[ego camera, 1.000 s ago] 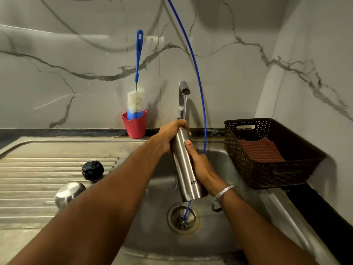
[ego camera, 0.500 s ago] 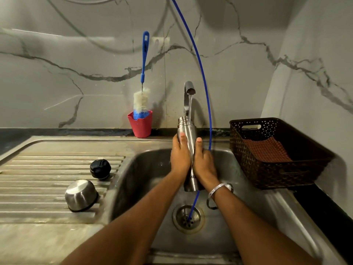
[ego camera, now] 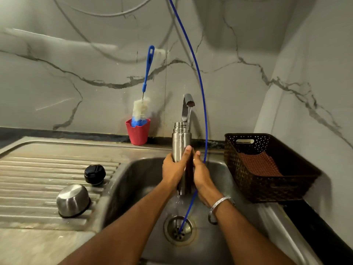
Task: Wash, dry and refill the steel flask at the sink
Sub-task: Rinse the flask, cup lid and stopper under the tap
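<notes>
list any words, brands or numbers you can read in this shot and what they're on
None can be read.
Steel flask: any print on its lower body is hidden behind the left hand and right hand.
Black cap: no text shows.
Steel cup, red cup, basket: no labels show.

I see a steel drainboard [ego camera: 38, 169] carrying a black stopper [ego camera: 95, 174] at 12 o'clock of an inverted steel cap [ego camera: 73, 200]; a red cup [ego camera: 138, 132] stands on the rear ledge.
</notes>
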The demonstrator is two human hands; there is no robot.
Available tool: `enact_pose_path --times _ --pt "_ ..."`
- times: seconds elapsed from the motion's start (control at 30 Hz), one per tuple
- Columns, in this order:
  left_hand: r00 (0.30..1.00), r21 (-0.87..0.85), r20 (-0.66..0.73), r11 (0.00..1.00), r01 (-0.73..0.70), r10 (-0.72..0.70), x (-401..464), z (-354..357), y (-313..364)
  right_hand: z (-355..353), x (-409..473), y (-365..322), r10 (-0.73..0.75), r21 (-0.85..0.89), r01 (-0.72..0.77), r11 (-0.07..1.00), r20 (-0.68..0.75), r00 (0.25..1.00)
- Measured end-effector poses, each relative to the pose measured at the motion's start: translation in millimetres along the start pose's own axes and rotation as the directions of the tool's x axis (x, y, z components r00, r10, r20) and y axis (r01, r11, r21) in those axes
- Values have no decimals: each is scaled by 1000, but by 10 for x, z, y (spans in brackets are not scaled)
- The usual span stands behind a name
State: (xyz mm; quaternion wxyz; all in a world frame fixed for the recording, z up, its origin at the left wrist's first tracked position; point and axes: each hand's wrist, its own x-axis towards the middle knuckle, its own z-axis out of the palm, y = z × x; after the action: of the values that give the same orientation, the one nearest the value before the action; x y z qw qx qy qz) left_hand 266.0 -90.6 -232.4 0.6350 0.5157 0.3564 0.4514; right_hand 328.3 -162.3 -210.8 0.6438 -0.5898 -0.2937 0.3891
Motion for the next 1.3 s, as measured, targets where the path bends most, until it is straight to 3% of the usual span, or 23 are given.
enact_pose_path --times 0.13,0.2,0.33,0.4,0.53,0.67,0.8,0.9,1.0,1.1,1.17,1.3 --pt "982 -203 -2 962 183 -187 40 -19 66 -59 19 49 99 -121 -106 987 -62 993" --pt "980 -288 16 938 194 -198 80 -30 107 -37 49 89 133 -154 -153 976 -133 982" --pt "990 -357 74 924 137 -118 136 -44 107 39 68 163 300 69 -293 954 -155 941" --pt "994 -346 89 934 87 -59 155 -43 96 44 84 178 371 168 -350 922 -123 920" --pt "998 -235 64 972 4 12 125 -54 110 -5 100 225 453 200 -441 875 -18 891" --pt "996 -48 -19 995 -88 87 120 -81 46 -6 114 284 494 182 -478 859 -56 868" --pt "996 36 -24 996 -83 84 142 -58 -41 144 146 252 416 92 -406 909 -173 893" --pt "993 -58 98 996 72 -66 93 -46 3 194 169 259 243 -92 -280 956 -292 925" --pt "986 -93 139 990 102 -88 64 1 29 177 108 208 138 -202 -212 956 -330 934" --pt "999 64 17 998 29 -31 13 104 15 149 95 161 83 -207 -169 964 -367 926" --pt "996 228 -40 971 -75 86 -29 144 45 147 101 145 60 -200 -150 968 -398 915" --pt "983 145 60 972 -183 176 -50 167 113 118 170 156 42 -155 -109 982 -382 923"
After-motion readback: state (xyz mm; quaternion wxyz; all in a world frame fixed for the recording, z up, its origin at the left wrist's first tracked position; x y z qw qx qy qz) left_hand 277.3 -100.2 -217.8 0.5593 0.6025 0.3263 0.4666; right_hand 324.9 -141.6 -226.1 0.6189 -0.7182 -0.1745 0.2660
